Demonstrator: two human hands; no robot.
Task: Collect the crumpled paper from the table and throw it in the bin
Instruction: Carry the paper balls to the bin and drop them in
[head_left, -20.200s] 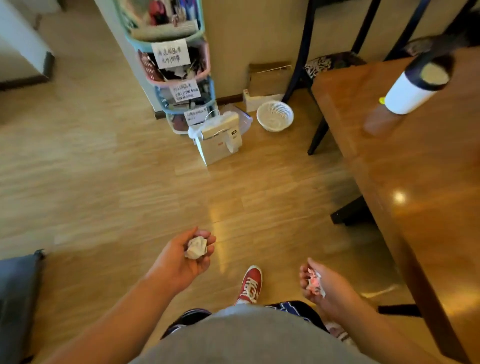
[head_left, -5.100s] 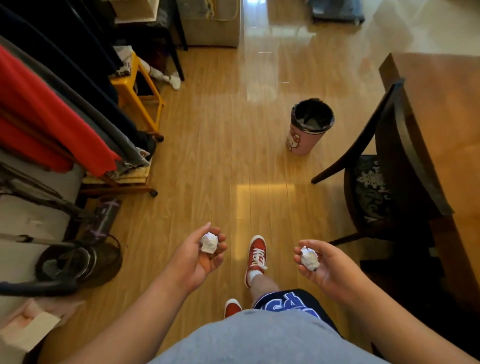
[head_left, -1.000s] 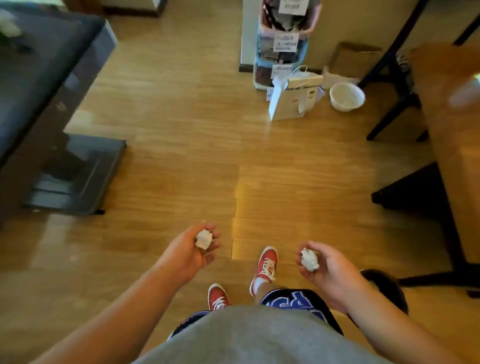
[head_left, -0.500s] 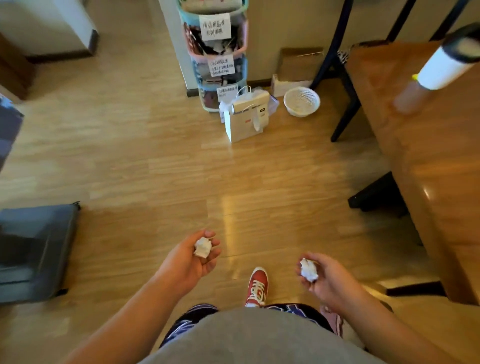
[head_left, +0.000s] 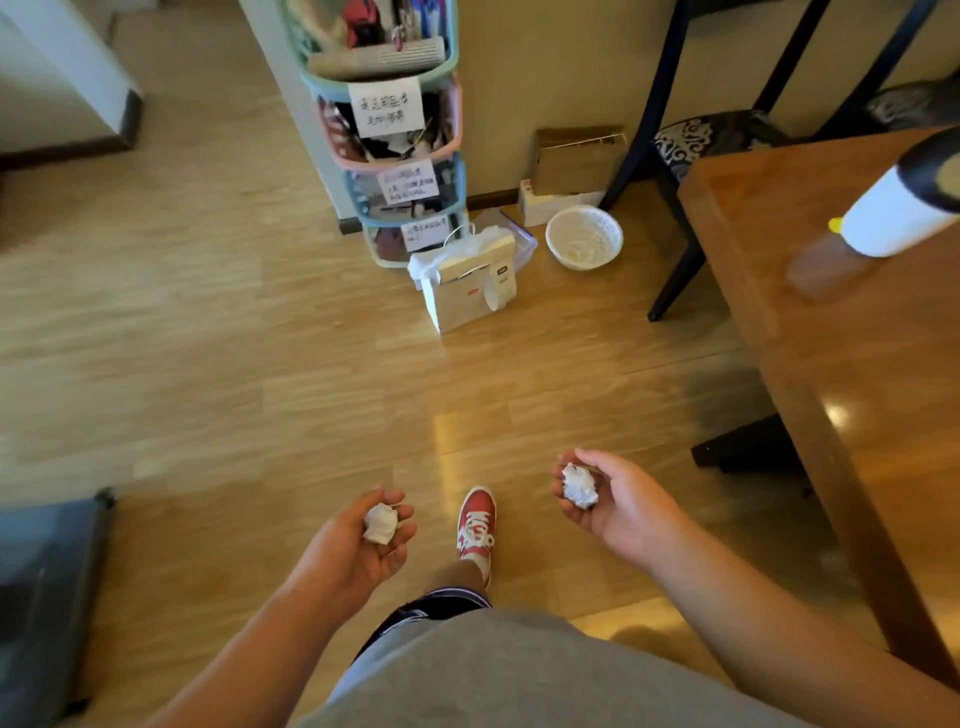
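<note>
2 paper balls gripped, 1 per hand.
Left hand is curled on a paper ball, right hand on another ball; open floor lies ahead, table edge just right, table cropped.

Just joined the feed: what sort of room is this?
Probably a lived-in home dining area: a wooden table with a dark chair, stacked labelled storage baskets against the wall, laminate floor.

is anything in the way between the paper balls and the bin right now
Cannot judge: no bin shows in this view. The left hand holds one paper ball, the right hand the other, over bare floor, with the table to the right.
</note>
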